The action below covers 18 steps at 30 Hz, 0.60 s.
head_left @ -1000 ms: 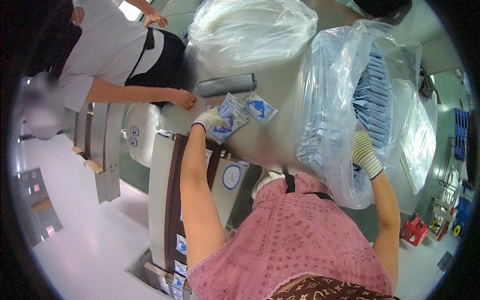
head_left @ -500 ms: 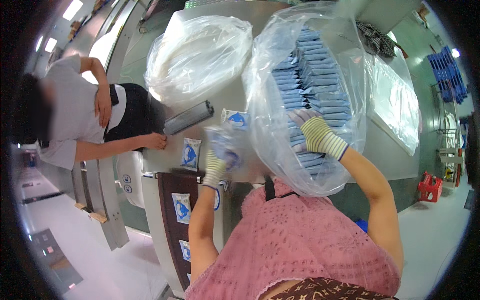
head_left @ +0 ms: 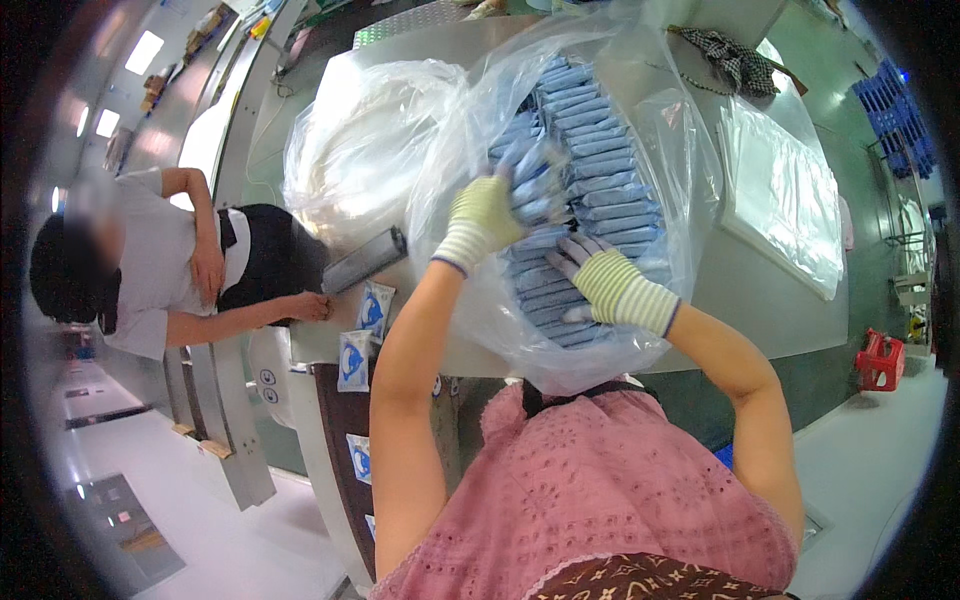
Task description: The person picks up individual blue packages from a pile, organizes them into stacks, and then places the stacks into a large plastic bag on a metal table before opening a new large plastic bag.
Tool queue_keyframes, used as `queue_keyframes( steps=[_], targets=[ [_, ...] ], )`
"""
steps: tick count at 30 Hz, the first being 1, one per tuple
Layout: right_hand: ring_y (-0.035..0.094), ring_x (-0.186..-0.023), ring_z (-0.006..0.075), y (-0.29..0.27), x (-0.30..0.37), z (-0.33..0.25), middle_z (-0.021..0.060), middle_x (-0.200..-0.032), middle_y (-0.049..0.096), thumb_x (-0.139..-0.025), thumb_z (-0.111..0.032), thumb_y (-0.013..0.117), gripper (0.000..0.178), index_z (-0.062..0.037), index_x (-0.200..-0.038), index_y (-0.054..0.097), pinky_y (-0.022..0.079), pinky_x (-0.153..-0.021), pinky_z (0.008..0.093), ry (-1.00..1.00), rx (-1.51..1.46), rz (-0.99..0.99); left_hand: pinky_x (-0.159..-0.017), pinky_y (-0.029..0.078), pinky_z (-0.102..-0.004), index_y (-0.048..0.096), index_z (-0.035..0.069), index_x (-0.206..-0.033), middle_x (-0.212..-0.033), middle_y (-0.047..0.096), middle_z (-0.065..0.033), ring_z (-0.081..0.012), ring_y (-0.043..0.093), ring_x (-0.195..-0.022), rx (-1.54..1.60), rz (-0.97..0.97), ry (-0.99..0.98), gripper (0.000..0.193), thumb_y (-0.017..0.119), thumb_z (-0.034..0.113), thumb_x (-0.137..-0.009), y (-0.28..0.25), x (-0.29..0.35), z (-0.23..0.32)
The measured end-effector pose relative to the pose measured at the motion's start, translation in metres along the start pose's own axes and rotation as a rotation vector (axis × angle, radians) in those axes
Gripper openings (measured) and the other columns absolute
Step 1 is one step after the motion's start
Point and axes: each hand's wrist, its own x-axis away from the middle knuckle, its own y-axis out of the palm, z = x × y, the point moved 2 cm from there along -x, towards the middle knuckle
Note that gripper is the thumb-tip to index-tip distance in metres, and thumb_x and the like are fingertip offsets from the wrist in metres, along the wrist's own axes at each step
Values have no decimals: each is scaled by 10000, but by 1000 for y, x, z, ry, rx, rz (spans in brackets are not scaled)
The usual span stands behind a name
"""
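The left hand pinches a few blue packets inside the clear bag on the steel table — the right hand lies spread flat on the stack, whose rows run away from the body

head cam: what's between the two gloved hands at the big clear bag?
In the head view, stacked blue packets inside the clear bag fill the stretch between the left hand and right hand. Both hands sit on the stack.

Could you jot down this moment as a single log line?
left hand: pressing blue packets into clear bag | right hand: on packet stack | table: bag resting
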Motion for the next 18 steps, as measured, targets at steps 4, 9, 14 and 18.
queue_keyframes(
  steps=[4, 9, 14, 18],
  targets=[
    [429, -1129, 353, -35, -16, 40, 219, -1167, 475, -792, -373, 574, 532, 2, -1148, 448, 361, -928, 402, -9, -333, 312, -882, 422, -422, 281, 117, -1329, -1081, 531, -184, -336, 539, -996, -390, 48, 81, 937, 770, 320, -556, 38, -6, -13],
    [451, -1114, 351, 4, -90, 102, 212, -1158, 509, -825, -486, 477, 600, -9, -1188, 460, 332, -969, 405, 17, -259, 299, -891, 412, -384, 363, 49, -1279, -1146, 516, -200, -269, 543, -998, 434, 103, 306, 761, 727, 249, -642, 37, -17, -7],
    [384, -1172, 361, 6, -89, 76, 233, -1262, 396, -678, -588, 589, 932, 26, -1308, 283, 278, -1005, 418, -58, -111, 110, -940, 367, -335, 473, -1, -1190, -1121, 538, -149, -250, 524, -1028, 1428, 445, -229, 447, 391, 343, -916, 86, -17, -31],
    [389, -1171, 355, 1, -96, 57, 236, -1262, 401, -555, -567, 699, 1030, 30, -1294, 300, 293, -999, 403, 11, -100, -13, -996, 297, -353, 401, 13, -1263, -1132, 536, -212, -314, 478, -1112, 425, 323, -163, 489, 283, 360, -940, 90, -22, -55]
  ],
)
